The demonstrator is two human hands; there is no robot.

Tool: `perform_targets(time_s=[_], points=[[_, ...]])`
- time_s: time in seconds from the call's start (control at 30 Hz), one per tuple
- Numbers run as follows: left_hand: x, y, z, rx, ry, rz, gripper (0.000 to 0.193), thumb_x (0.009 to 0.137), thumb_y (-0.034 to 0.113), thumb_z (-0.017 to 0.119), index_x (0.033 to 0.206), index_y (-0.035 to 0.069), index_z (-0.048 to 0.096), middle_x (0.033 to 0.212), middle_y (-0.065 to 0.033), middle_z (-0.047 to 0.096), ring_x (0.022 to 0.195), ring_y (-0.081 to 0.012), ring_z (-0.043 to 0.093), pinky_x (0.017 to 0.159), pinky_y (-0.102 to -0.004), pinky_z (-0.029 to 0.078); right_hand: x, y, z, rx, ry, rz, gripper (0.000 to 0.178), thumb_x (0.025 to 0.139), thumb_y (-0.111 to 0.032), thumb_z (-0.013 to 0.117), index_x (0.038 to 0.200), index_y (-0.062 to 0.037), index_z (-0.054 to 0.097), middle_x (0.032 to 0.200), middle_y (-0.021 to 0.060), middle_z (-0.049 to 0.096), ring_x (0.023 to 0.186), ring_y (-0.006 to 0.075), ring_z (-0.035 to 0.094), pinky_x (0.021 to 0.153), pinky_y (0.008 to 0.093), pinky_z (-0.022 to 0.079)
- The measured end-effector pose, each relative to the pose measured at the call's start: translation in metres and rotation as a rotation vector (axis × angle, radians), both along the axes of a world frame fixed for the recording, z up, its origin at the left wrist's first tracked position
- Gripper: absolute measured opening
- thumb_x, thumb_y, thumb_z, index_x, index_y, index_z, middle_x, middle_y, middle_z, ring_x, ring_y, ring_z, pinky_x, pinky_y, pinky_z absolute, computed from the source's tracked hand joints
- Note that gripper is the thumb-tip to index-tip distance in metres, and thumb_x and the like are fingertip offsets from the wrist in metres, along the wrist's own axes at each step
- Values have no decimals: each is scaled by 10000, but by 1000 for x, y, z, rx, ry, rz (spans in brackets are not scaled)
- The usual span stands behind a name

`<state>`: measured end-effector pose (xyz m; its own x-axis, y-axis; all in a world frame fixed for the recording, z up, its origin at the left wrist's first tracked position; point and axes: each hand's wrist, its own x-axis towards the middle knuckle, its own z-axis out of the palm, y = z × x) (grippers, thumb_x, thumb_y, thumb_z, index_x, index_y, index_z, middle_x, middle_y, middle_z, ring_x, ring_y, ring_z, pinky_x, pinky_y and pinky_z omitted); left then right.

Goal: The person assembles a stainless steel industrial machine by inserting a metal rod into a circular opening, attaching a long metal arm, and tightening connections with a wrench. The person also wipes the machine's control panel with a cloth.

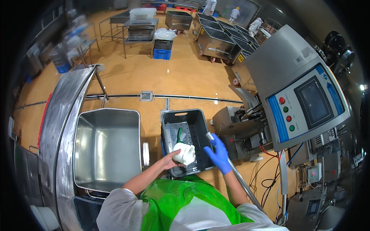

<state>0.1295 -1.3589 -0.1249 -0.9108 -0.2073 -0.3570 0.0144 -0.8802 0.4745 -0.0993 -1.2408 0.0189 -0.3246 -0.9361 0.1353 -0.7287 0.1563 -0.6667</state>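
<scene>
My bare left hand (168, 161) is closed around a bulky white thing (184, 153) with a rounded body and uneven edge; its kind is unclear. It is held over the near part of a dark perforated crate (197, 127). My right hand (218, 154), in a blue glove, is at the crate's right side with its thumb spread from the fingers. A shiny metal tube (243, 184) passes beneath this hand, its end showing by the fingertips; whether the fingers press on it is hard to see. Inside the crate lie a curved green thing (179, 134) and clear plastic sheeting (169, 133).
To the left stand a deep steel bin (107, 148) and a steel table (63, 111). A machine with a control panel (306, 106) is close on the right, with loose cables (268, 184) below. Wheeled steel tubs (216, 40) and people (234, 14) are farther back.
</scene>
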Motion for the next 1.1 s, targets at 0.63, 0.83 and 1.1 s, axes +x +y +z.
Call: perform_targets(time_s=[0.63, 0.83, 1.1], points=[[-194, -50, -31, -727, -442, 373, 1038, 595, 562, 849, 1379, 80, 368, 1278, -190, 436, 1210, -303, 458, 1000, -403, 435, -74, 70, -86, 535, 290, -474, 487, 735, -523, 717, 932, -100, 580, 879, 178, 690, 843, 387, 661, 701, 481, 508], [-221, -39, -29, -816, -460, 229, 1011, 585, 569, 849, 1352, 65, 428, 1271, -199, 468, 1196, -300, 480, 1018, -392, 411, -73, 73, -87, 530, 324, -511, 470, 756, -539, 676, 925, -109, 595, 840, 181, 682, 800, 383, 659, 680, 487, 500], [-223, -31, -24, -722, -350, 76, 1021, 599, 553, 853, 1367, 25, 437, 1314, -160, 535, 1203, -247, 533, 1003, -352, 425, -69, 71, -81, 509, 309, -519, 449, 774, -531, 654, 928, -114, 597, 840, 180, 682, 795, 385, 661, 679, 493, 502]])
